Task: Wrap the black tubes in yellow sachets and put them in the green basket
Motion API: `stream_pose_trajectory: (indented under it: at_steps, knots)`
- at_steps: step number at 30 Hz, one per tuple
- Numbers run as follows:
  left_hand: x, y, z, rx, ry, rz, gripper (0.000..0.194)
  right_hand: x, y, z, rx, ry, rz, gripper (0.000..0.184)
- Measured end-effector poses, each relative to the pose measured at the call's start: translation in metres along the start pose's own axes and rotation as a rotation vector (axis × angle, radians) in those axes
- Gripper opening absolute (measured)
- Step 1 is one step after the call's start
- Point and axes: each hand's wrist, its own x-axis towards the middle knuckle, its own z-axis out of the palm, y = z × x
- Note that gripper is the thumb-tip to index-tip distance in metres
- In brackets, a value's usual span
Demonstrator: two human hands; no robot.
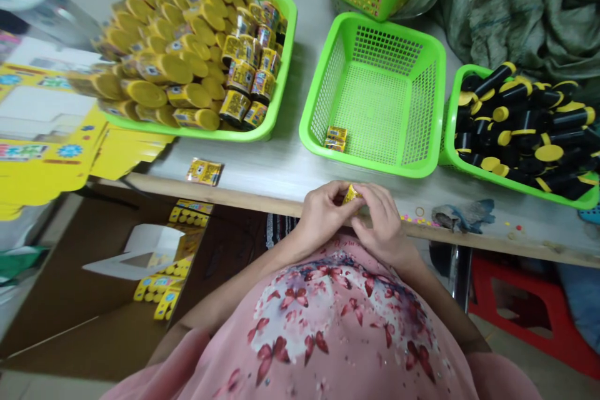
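Note:
Both of my hands meet at the table's front edge, fingers closed round a small yellow printed wrapper. My left hand pinches it from the left, and my right hand covers its right side, so much of it is hidden. Just beyond them stands a green basket with a couple of small yellow printed pieces in its near left corner. Off to the left, a small pile of flat yellow printed wrappers lies by the edge.
At left, a green basket is heaped with yellow-lidded, labelled tubs. On the right, another basket holds black containers with yellow caps. A crumpled cloth lies near the edge. Below left is an open carton.

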Motion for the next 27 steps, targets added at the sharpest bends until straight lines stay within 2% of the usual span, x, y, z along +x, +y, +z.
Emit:
stream_pose_trajectory:
  at_steps: [3, 5, 8, 11, 13, 15, 20, 27]
  knots:
    - [0.001, 0.003, -0.005, -0.306, -0.226, -0.19, 0.031, 0.001, 0.001, 0.002, 0.072, 0.098, 0.097, 0.061]
    - [0.001, 0.004, -0.009, -0.455, -0.337, -0.32, 0.031, 0.001, 0.0, 0.0, 0.123, 0.094, 0.147, 0.064]
    - [0.002, 0.006, -0.013, -0.526, -0.345, -0.352, 0.029, 0.003, -0.002, -0.004, 0.085, 0.023, 0.13, 0.058]
    - [0.003, 0.007, -0.013, -0.541, -0.37, -0.362, 0.033, 0.007, -0.002, -0.01, 0.013, -0.005, 0.116, 0.048]
    - [0.004, 0.007, -0.012, -0.547, -0.392, -0.387, 0.033, 0.009, -0.002, -0.012, 0.005, -0.015, 0.109, 0.049]
    - [0.004, 0.006, -0.012, -0.553, -0.376, -0.406, 0.03, 0.009, -0.002, -0.013, 0.013, -0.027, 0.089, 0.05]
    - [0.003, 0.003, -0.01, -0.513, -0.239, -0.405, 0.026, 0.004, -0.003, -0.008, -0.006, -0.023, 0.039, 0.055]
    - [0.002, 0.0, -0.005, -0.263, -0.102, -0.187, 0.027, -0.002, 0.001, 0.001, -0.045, 0.008, 0.038, 0.057]
